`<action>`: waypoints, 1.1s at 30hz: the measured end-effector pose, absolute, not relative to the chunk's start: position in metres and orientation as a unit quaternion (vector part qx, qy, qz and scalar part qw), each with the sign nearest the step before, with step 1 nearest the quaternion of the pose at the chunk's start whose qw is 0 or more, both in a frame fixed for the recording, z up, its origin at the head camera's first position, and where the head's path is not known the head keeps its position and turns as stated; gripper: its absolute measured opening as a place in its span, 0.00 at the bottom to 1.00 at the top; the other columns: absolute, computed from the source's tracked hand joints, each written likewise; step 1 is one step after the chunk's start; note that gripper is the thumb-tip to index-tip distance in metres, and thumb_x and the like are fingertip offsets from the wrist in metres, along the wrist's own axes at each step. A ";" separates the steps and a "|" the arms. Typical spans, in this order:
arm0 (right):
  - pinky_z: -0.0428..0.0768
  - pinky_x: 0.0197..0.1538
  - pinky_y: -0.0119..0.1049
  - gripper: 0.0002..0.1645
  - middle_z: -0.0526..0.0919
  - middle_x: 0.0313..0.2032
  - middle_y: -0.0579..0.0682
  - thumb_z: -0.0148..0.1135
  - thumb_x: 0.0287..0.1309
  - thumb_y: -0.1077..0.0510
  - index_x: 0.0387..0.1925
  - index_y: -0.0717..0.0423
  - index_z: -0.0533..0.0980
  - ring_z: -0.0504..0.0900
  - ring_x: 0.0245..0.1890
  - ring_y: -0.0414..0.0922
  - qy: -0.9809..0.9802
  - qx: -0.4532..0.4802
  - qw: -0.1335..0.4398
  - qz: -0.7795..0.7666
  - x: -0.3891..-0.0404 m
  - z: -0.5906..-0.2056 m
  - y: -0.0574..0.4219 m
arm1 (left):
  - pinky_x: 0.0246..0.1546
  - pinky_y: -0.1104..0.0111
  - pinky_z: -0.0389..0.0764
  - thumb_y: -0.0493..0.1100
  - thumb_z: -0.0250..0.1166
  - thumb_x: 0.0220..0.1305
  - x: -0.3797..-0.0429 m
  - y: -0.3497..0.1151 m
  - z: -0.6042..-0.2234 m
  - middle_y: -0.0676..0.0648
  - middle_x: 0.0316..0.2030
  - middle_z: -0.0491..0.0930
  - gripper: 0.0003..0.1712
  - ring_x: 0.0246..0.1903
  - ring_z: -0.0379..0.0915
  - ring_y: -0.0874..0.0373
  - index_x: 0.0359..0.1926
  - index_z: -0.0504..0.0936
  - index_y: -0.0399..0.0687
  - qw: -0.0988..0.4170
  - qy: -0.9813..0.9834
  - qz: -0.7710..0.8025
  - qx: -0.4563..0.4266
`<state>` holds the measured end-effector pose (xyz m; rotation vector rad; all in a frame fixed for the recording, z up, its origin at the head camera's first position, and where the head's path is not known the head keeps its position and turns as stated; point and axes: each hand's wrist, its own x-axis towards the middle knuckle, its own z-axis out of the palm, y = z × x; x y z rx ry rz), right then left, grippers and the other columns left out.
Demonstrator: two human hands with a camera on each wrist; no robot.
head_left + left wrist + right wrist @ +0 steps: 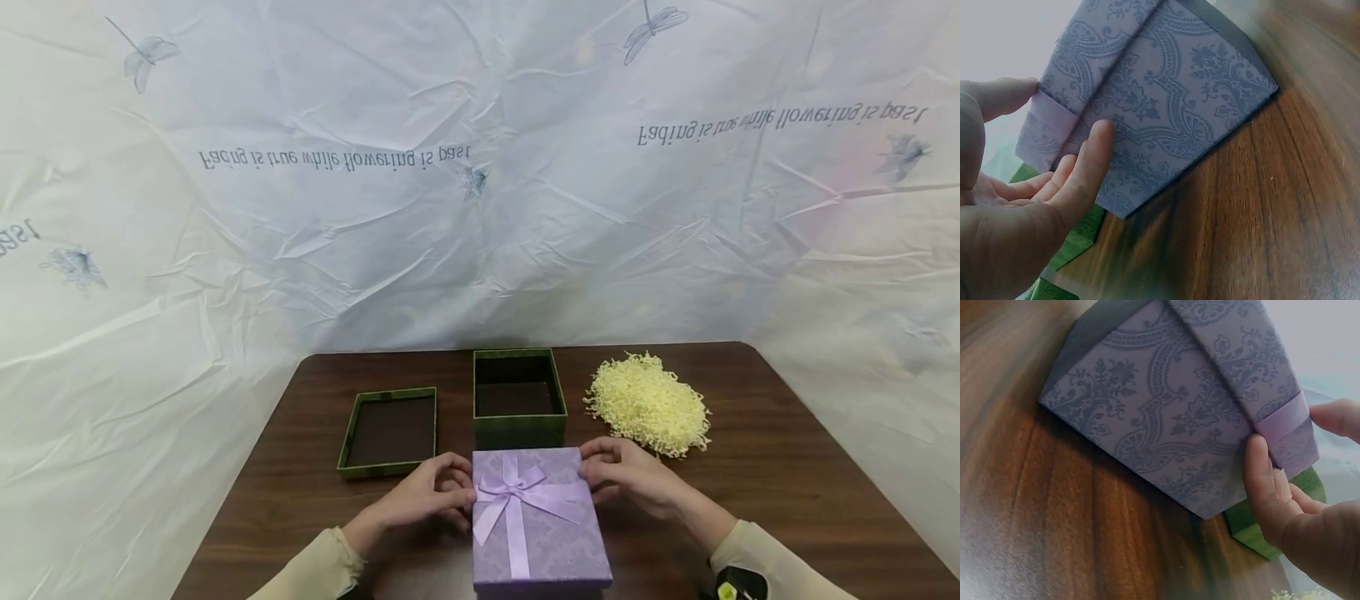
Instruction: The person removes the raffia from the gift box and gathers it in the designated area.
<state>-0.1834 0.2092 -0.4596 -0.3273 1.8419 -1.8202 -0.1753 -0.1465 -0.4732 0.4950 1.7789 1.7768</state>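
Left hand (429, 493) and right hand (630, 477) hold purple box (551, 550) from its two sides

In the head view, a shallow green tray (396, 427) lies left of centre; a deeper green box (520, 431) stands in the middle, behind the purple box at bottom centre, and yellow shreds (649, 406) lie to the right. Only this view shows the bow (513, 490) on top. The left wrist view shows, instead, the patterned side and the lower edge of the lid (1085, 65); the right wrist view shows the opposite side, with few shreds at lower right.

The left hand is half open: its thumb touches the lid's upper edge at the ribbon (1054, 112), its bent fingers the side. The right hand, equally half open, grips the lid's edge likewise.
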 end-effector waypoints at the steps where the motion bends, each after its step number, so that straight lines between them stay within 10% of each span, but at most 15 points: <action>1: 0.85 0.43 0.48 0.31 0.77 0.41 0.54 0.60 0.62 0.60 0.57 0.79 0.60 0.81 0.39 0.47 0.678 -0.119 0.267 -0.675 -0.183 -0.459 0.209 | 0.39 0.51 0.86 0.39 0.66 0.64 -0.175 -0.146 -0.473 0.40 0.41 0.75 0.29 0.37 0.80 0.53 0.57 0.63 0.26 0.290 0.659 0.670 0.180; 33: 0.85 0.44 0.48 0.09 0.84 0.36 0.52 0.61 0.61 0.63 0.41 0.63 0.73 0.86 0.36 0.47 0.625 -0.084 0.324 -0.705 -0.169 -0.458 0.205 | 0.32 0.54 0.87 0.35 0.66 0.61 -0.163 -0.133 -0.460 0.41 0.36 0.74 0.26 0.31 0.77 0.52 0.52 0.64 0.25 0.296 0.624 0.717 0.096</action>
